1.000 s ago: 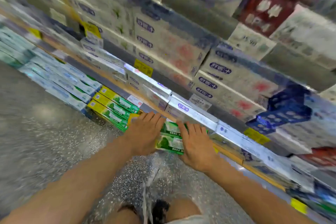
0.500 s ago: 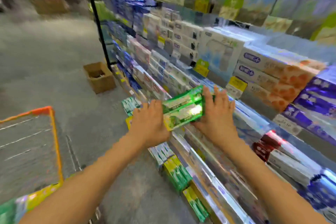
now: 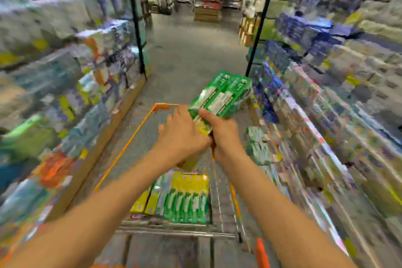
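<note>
Both my hands hold a stack of green toothpaste boxes (image 3: 219, 97) over a wire shopping cart (image 3: 132, 141) with an orange rim. My left hand (image 3: 182, 135) grips the near end of the stack from the left, and my right hand (image 3: 221, 132) grips it from the right with the thumb on top. The boxes point away from me and tilt upward. More green and yellow toothpaste packs (image 3: 185, 198) lie in the cart's near end, below my forearms.
I stand in a store aisle. Stocked shelves (image 3: 326, 93) run along the right, close to the cart, and other shelves (image 3: 65, 72) line the left. Grey floor (image 3: 191, 50) stretches ahead to further displays. The view is blurred by motion.
I lifted the green boxes off the bottom shelf, turned left away from the shelves, and now hold them over the cart. My view swung from the shelf to down the aisle.
</note>
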Action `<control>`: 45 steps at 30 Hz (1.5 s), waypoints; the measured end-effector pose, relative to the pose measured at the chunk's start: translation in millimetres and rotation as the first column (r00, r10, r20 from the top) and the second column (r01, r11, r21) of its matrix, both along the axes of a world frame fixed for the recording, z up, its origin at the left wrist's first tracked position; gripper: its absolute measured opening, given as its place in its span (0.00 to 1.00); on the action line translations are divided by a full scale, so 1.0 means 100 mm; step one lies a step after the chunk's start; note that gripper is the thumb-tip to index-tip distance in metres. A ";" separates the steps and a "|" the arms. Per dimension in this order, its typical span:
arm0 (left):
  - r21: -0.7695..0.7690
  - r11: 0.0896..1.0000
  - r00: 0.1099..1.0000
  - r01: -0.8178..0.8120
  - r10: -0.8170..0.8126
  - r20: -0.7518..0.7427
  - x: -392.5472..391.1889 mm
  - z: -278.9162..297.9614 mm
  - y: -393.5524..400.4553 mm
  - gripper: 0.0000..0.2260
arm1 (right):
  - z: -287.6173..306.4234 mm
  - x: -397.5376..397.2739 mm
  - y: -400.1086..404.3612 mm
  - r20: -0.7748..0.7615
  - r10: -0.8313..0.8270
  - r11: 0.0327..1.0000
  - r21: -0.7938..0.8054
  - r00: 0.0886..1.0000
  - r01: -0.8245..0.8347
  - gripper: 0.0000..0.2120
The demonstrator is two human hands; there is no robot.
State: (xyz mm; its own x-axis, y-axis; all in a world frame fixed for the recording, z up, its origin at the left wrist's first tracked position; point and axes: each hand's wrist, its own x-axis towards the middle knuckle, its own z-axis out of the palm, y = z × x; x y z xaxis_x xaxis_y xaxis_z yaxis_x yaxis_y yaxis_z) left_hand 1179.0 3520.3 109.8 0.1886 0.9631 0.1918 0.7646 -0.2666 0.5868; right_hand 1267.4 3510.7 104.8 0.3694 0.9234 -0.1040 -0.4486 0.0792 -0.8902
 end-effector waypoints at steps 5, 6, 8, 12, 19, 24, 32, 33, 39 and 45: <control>-0.174 0.977 0.992 0.126 -0.118 0.055 -0.99 -0.10 0.60 0.42 | -0.03 -0.85 0.43 -0.062 0.031 0.997 -0.070 0.998 -0.035 0.21; -0.186 0.974 0.990 0.131 -0.119 0.078 -1.06 -0.10 0.66 0.44 | -0.03 -0.89 0.49 -0.056 0.048 0.995 -0.090 0.997 -0.053 0.19; -0.245 0.956 0.984 0.162 -0.136 0.118 -1.13 -0.10 0.76 0.38 | -0.08 -0.90 0.63 -0.008 0.036 0.993 -0.113 0.999 -0.037 0.16; -0.322 0.906 0.950 0.274 -0.204 0.235 -1.03 -0.36 1.01 0.36 | -0.32 -0.72 0.87 0.145 0.057 0.985 -0.170 0.988 -0.032 0.19; -0.454 0.835 0.931 0.311 -0.172 0.322 -0.68 -0.99 1.64 0.38 | -0.90 -0.22 1.35 0.109 0.198 0.964 -0.204 0.974 -0.173 0.13; -0.496 0.862 0.958 0.106 0.045 0.283 -0.83 -1.66 1.98 0.16 | -1.78 0.15 1.76 0.086 0.188 0.903 -0.407 0.978 -0.138 0.16; -0.632 0.737 0.917 -0.239 0.385 0.101 -1.23 -3.04 2.10 0.22 | -3.67 -0.14 1.65 -0.097 0.304 0.462 -0.855 0.948 -0.235 0.40; -0.650 0.724 0.919 -0.234 0.382 0.095 -1.26 -3.17 2.07 0.23 | -3.79 -0.23 1.65 -0.125 0.321 0.439 -0.859 0.939 -0.264 0.42; -0.693 0.682 0.911 -0.235 0.403 0.088 -1.41 -3.58 1.90 0.16 | -4.23 -0.75 1.79 -0.205 0.481 0.329 -0.859 0.852 -0.393 0.42; -0.694 0.676 0.905 -0.247 0.417 0.084 -1.48 -3.73 1.80 0.12 | -4.27 -1.04 1.88 -0.129 0.463 0.361 -0.876 0.877 -0.320 0.41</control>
